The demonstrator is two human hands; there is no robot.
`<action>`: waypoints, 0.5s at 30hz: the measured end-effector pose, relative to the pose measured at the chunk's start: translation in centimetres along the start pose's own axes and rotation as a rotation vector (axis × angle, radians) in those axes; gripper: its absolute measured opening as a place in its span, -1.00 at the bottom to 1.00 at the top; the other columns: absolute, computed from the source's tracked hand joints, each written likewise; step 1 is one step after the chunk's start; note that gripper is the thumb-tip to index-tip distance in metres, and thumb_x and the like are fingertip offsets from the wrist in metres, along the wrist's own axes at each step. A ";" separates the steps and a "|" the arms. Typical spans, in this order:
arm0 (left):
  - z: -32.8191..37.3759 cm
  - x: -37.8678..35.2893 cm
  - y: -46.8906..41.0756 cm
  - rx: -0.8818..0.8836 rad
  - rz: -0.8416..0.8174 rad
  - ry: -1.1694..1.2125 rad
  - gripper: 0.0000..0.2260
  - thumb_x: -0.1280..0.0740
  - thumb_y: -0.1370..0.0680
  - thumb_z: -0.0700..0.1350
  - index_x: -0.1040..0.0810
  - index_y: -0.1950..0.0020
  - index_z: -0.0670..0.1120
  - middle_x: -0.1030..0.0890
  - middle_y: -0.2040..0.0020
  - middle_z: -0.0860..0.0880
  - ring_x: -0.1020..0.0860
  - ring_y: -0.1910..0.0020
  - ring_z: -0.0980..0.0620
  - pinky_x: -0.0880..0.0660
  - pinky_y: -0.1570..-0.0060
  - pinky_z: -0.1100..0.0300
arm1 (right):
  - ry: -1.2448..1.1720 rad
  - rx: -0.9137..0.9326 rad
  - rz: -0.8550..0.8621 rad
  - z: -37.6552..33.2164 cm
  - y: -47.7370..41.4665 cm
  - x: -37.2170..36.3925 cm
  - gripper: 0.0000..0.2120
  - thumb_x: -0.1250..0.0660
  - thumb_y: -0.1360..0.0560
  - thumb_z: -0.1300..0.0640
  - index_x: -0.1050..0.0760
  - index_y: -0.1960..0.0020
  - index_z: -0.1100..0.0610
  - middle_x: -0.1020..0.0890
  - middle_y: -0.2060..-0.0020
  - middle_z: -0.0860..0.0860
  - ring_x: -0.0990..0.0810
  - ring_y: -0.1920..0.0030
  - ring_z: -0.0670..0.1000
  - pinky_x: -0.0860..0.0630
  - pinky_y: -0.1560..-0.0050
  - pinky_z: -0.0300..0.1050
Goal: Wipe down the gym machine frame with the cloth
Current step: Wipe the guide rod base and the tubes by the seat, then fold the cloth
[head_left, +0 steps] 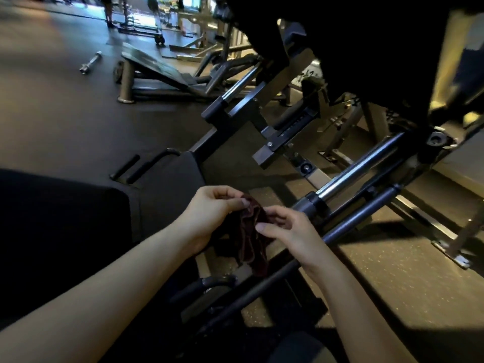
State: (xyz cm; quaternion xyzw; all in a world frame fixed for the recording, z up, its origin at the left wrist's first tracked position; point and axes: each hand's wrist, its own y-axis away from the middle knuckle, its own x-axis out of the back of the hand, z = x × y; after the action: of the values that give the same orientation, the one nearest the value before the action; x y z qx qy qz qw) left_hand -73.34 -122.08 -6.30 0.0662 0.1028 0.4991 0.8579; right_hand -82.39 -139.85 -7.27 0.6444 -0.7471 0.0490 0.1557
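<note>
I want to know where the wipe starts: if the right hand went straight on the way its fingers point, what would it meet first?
The cloth it pinches: the right hand points leftward into it, with the left hand probably next. The machine frame lies off that line, to the right.

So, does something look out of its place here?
Yes: a short metal dumbbell bar lies alone on the open floor, left of the slanted bench, on no rack. Nothing else stands out.
</note>
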 end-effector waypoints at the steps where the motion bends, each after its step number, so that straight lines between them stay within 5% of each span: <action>1: -0.1 1.0 0.0 -0.001 0.030 0.016 -0.93 -0.42 -0.58 -0.24 -0.70 0.03 -0.19 -0.72 0.09 -0.18 -0.70 0.14 -0.06 -0.65 0.08 0.08 | -0.004 0.021 -0.040 -0.2 -0.3 -0.8 -0.74 -0.48 -0.52 0.15 -0.62 -0.20 0.00 -0.73 -0.04 -0.10 -0.68 -0.08 -0.16 -0.61 -0.06 -0.21; 11: 0.4 15.0 6.4 0.104 0.316 0.199 -0.94 -0.44 -0.53 -0.27 -0.71 0.03 -0.18 -0.70 0.16 -0.14 -0.66 0.22 0.00 -0.61 0.23 0.19 | 0.008 0.042 -0.235 -6.0 -5.1 -12.5 -0.92 -0.48 -0.50 0.29 -0.65 0.02 0.18 -0.75 0.18 0.11 -0.75 0.15 0.06 -0.62 0.17 -0.17; 15: 1.6 19.3 13.0 0.152 0.483 0.183 -0.95 -0.47 -0.52 -0.25 -0.72 0.05 -0.16 -0.69 0.17 -0.13 -0.63 0.21 -0.01 -0.56 0.14 0.15 | 0.063 0.035 -0.378 -10.7 -4.4 -17.8 -0.90 -0.44 -0.52 0.36 -0.65 0.06 0.18 -0.73 0.32 0.02 -0.70 0.28 -0.11 -0.55 0.27 -0.33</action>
State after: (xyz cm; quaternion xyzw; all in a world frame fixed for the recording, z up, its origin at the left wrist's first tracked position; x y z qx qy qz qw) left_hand -74.60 -98.86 -4.04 0.1077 0.1987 0.6839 0.6937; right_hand -74.10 -120.83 -2.97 0.7741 -0.6064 0.0519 0.1742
